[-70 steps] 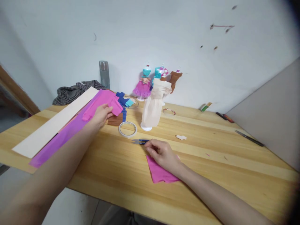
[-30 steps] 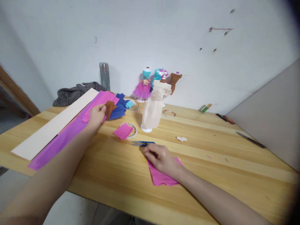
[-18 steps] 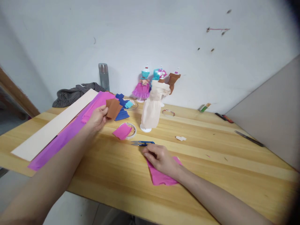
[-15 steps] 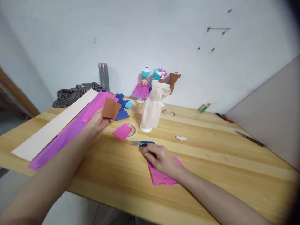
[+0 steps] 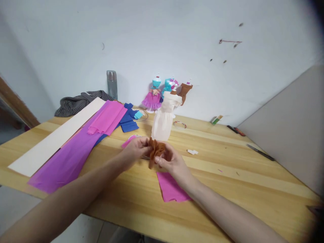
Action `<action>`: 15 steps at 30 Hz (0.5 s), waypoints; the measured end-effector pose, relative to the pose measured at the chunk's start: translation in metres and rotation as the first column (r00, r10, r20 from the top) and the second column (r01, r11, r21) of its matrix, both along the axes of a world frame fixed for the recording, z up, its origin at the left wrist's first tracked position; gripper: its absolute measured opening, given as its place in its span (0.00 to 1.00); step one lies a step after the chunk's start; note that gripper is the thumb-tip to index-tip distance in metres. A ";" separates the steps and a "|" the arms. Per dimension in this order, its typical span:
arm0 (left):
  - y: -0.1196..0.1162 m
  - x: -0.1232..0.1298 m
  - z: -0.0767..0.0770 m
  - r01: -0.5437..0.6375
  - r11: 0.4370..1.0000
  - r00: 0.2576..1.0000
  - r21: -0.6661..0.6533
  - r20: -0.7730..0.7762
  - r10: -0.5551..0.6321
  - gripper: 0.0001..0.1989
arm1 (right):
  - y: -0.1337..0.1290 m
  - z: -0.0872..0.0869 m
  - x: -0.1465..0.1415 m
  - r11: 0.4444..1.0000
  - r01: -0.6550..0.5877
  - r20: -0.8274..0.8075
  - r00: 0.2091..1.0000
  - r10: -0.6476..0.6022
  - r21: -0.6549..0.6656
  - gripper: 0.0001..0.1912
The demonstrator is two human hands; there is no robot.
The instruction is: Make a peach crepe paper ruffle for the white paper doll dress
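A piece of brown crepe paper (image 5: 155, 152), ruffled and bunched, is held above the table between my two hands. The fingers of my left hand (image 5: 134, 150) pinch its left side. My right hand (image 5: 174, 163) grips the right side, thumb in front. Under my right wrist lies a pink crepe paper sheet (image 5: 170, 189). Just behind the hands stands a doll-sized dress form in a cream paper dress (image 5: 162, 125); its base is hidden. A smaller pink piece (image 5: 126, 143) shows past my left hand. The blue-handled snips are mostly covered by my hands.
Purple paper (image 5: 67, 162), a cream strip (image 5: 58, 136), stacked pink sheets (image 5: 108, 118) and blue pieces (image 5: 129, 125) lie left. Dressed small forms (image 5: 152, 99) stand by the wall near a grey flask (image 5: 112, 86). White scraps (image 5: 192, 152) and a knife (image 5: 260, 152) lie right.
My left hand has come right from the paper stack with the brown paper, which was flat and is now ruffled. My right hand has risen off the table and grips it too.
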State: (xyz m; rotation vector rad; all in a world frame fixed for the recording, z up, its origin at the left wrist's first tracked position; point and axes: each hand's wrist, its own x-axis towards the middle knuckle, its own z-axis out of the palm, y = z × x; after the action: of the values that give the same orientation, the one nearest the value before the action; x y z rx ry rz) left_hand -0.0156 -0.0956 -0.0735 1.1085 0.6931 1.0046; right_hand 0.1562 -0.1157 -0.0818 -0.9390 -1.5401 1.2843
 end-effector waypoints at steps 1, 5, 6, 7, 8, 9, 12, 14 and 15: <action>-0.004 0.004 0.000 0.010 1.000 1.000 -0.007 0.020 -0.010 0.16 | 0.001 0.000 0.000 0.999 0.031 -0.011 0.999 -0.032 -0.029 0.21; -0.003 0.000 0.003 -0.071 0.993 0.994 -0.094 0.071 0.078 0.10 | 0.003 -0.002 0.008 0.987 0.106 -0.042 0.993 -0.112 -0.120 0.18; 0.000 -0.003 0.003 -0.108 0.984 0.991 -0.140 0.062 0.118 0.10 | 0.003 -0.003 0.010 0.984 0.119 -0.058 0.990 -0.128 -0.130 0.18; 0.003 -0.006 0.002 -0.146 0.971 0.987 -0.189 0.043 0.156 0.11 | 0.003 -0.004 0.012 0.981 0.129 -0.075 0.987 -0.141 -0.144 0.18; 0.007 -0.009 0.000 -0.176 0.958 0.983 -0.228 0.016 0.185 0.11 | 0.003 -0.005 0.014 0.977 0.140 -0.085 0.984 -0.155 -0.162 0.18; 0.010 -0.011 -0.002 -0.200 0.946 0.979 -0.255 -0.011 0.204 0.12 | 0.003 -0.006 0.015 0.971 0.152 -0.089 0.981 -0.171 -0.186 0.18; 0.015 -0.014 -0.009 -0.233 0.932 0.973 -0.279 -0.071 0.221 0.16 | 0.007 -0.011 0.018 0.945 0.195 -0.059 0.974 -0.217 -0.264 0.17; 0.016 -0.014 -0.012 -0.234 0.930 0.972 -0.282 -0.096 0.216 0.18 | 0.012 -0.014 0.021 0.933 0.211 -0.014 0.974 -0.225 -0.292 0.17; 0.016 -0.014 -0.013 -0.229 0.932 0.973 -0.281 -0.102 0.208 0.18 | 0.014 -0.015 0.022 0.930 0.218 0.012 0.974 -0.225 -0.297 0.16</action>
State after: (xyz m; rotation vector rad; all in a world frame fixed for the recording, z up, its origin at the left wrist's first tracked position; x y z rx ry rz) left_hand -0.0294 -0.0798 -0.0862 0.8229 1.0052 1.0153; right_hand 0.1784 -0.1021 -0.0973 -1.2469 -1.2014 1.3779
